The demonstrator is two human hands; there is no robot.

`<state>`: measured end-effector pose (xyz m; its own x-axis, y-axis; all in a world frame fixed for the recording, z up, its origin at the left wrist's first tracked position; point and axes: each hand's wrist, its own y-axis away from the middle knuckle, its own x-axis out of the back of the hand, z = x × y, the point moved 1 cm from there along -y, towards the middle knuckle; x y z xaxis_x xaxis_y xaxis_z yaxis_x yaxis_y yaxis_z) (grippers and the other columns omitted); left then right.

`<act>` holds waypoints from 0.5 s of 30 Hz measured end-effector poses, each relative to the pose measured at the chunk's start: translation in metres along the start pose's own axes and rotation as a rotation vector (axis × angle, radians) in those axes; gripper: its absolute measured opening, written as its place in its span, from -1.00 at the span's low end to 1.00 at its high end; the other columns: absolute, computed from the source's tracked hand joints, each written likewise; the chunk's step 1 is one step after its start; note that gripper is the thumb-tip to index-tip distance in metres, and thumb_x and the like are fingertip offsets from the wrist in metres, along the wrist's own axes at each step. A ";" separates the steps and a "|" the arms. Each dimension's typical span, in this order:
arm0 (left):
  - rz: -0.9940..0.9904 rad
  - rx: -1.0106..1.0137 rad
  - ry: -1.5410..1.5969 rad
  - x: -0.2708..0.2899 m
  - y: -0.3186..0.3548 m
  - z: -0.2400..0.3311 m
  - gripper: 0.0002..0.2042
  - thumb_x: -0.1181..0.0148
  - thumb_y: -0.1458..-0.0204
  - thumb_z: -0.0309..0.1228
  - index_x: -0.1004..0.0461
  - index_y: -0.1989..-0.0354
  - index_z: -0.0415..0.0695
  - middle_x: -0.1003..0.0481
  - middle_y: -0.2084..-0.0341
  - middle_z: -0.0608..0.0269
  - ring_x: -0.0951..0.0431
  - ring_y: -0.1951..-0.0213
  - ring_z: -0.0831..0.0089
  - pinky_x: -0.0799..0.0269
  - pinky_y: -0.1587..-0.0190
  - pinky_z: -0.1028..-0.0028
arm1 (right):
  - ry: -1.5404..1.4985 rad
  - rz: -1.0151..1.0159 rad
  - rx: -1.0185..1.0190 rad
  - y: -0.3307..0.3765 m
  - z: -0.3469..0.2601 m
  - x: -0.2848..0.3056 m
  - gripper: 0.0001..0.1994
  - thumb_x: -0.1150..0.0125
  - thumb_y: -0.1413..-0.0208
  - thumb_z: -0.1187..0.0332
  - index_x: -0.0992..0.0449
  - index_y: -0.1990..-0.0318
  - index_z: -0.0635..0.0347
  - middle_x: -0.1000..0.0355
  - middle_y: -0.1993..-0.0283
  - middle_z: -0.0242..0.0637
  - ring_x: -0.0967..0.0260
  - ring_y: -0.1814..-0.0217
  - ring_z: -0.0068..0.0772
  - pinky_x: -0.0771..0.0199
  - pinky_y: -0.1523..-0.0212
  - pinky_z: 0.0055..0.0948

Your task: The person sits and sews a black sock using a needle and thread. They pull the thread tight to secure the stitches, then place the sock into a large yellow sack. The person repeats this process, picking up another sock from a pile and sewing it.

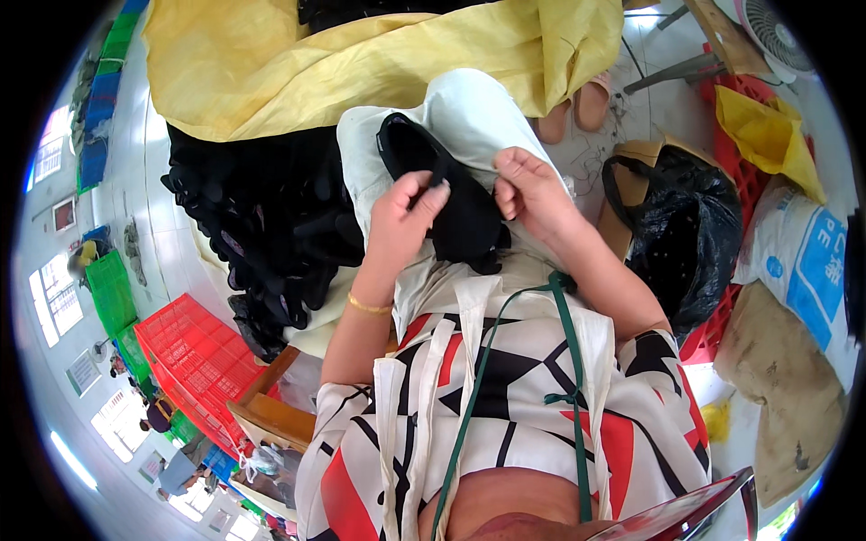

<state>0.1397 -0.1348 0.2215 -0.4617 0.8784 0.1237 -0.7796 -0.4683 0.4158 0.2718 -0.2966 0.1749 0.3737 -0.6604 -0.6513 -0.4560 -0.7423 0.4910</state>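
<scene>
A black cloth shoe lies across my lap on a pale apron, its opening facing away from me. My left hand is over the shoe's left side, thumb and fingers drawn together by the rim of the opening. What sits between those fingertips is too small to tell. To the right of the shoe, my right hand is raised with thumb and forefinger pinched and the other fingers curled. Anything in that pinch cannot be made out. A big heap of similar black pieces lies to my left.
Yellow sheeting spreads ahead of me. At right are a black plastic bag in a cardboard box, pink slippers, a fan and a brown sack. Red crates and a wooden stool stand at left.
</scene>
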 end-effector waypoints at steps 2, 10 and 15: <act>-0.005 0.081 0.099 0.003 -0.011 -0.015 -0.81 -0.23 -0.19 -0.28 -0.52 0.25 -0.15 -0.43 0.54 0.44 -0.28 0.63 0.76 -0.17 0.61 0.68 | -0.065 0.057 0.020 0.009 -0.018 0.008 -0.87 -0.09 -0.33 0.28 -0.40 0.20 0.13 -0.18 0.60 -0.53 -0.06 0.65 -0.64 -0.05 0.64 -0.62; -0.075 0.151 0.127 -0.006 -0.008 -0.023 -0.83 -0.24 -0.18 -0.31 -0.51 0.22 -0.15 -0.44 0.53 0.43 -0.33 0.59 0.74 -0.24 0.57 0.69 | -0.192 0.189 0.301 0.021 -0.064 0.071 -0.88 -0.09 -0.32 0.34 -0.44 0.16 0.20 -0.22 0.54 -0.51 -0.12 0.59 -0.66 -0.15 0.57 -0.66; -0.010 0.207 0.387 -0.010 0.006 -0.017 -0.82 -0.20 -0.20 -0.34 -0.53 0.17 -0.20 -0.55 0.44 0.32 -0.43 0.58 0.66 -0.35 0.53 0.66 | 0.164 0.086 0.325 0.009 -0.033 0.044 -0.87 -0.10 -0.33 0.32 -0.48 0.10 0.14 -0.34 0.46 -0.53 -0.23 0.54 -0.71 -0.23 0.52 -0.69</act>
<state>0.1325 -0.1479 0.2069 -0.6094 0.7641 -0.2116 -0.7020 -0.3959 0.5919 0.3102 -0.3359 0.1698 0.4357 -0.7476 -0.5013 -0.7143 -0.6260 0.3129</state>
